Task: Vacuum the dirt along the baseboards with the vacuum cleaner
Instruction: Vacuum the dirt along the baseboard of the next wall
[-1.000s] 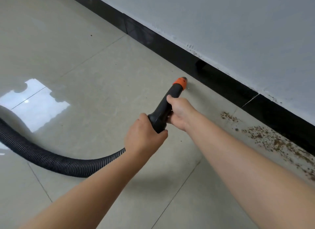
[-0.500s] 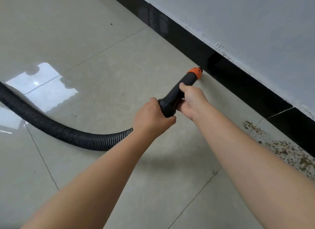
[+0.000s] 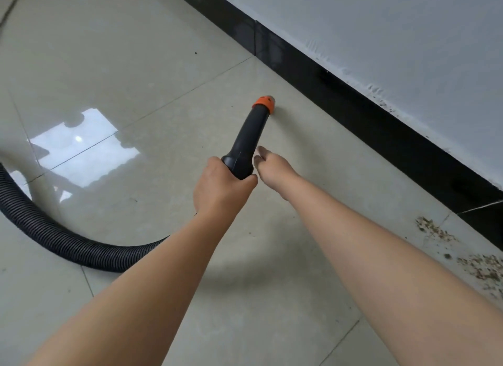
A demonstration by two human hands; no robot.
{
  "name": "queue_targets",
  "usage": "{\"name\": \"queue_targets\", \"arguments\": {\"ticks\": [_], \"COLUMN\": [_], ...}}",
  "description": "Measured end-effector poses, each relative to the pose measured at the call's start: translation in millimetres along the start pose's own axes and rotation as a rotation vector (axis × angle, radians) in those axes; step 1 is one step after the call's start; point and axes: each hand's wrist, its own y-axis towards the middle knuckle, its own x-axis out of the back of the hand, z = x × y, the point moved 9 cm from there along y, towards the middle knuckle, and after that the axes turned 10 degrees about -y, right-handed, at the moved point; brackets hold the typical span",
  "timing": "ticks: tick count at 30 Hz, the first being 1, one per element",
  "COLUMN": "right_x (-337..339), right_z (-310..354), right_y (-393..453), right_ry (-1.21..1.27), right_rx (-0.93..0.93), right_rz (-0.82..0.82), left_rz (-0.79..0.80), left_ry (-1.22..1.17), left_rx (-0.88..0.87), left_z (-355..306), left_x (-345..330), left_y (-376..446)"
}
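A black vacuum nozzle (image 3: 250,136) with an orange tip (image 3: 263,104) points at the tiled floor a short way from the black baseboard (image 3: 353,104). My left hand (image 3: 220,188) grips the nozzle's wide lower end, where the ribbed black hose (image 3: 54,235) joins it. My right hand (image 3: 272,166) is just right of the nozzle with its fingers loose and off the tube. Brown dirt (image 3: 476,262) lies scattered on the floor beside the baseboard at the lower right.
A grey wall (image 3: 381,25) rises above the baseboard. The glossy beige floor tiles (image 3: 136,66) reflect a bright window patch (image 3: 81,145) at the left. The hose curves away to the left edge.
My right hand has let go of the nozzle and now hangs beside it. The nozzle has pulled slightly away from the baseboard, held by my left hand alone.
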Motion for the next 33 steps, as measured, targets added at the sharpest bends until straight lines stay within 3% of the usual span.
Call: {"name": "queue_targets", "arguments": {"ticks": [3,7,9,13,20,24,29,33], "right_x": [-8,1,3,-9,-33,-40,-55,-42], "right_z": [7,23,42,86,127,140,176,192], "right_y": [15,28,32,38,36,64,132,176], "right_ry": [0.081,0.557,0.639,0.492,0.389,0.348,0.401,0.412], "right_rx": [0.037,-0.001,0.007,-0.043,-0.259,-0.169,-0.011,0.04], "right_rz": [-0.031,-0.089,-0.031,0.089,0.103,0.01,0.076,0.04], "left_rz": [-0.008,-0.039,-0.057,0.001,0.25,0.181,0.047,0.036], "left_ry": [-0.014,-0.008,0.003,0.024,-0.037,-0.058,-0.086,-0.101], "left_rx": [0.02,0.054,0.064,0.099,0.179,0.187,0.2,0.148], "left_z": [4,19,26,36,49,44,48,33], "left_x": [6,26,41,57,90,105,102,99], "left_y": [14,28,32,35,40,61,119,166]}}
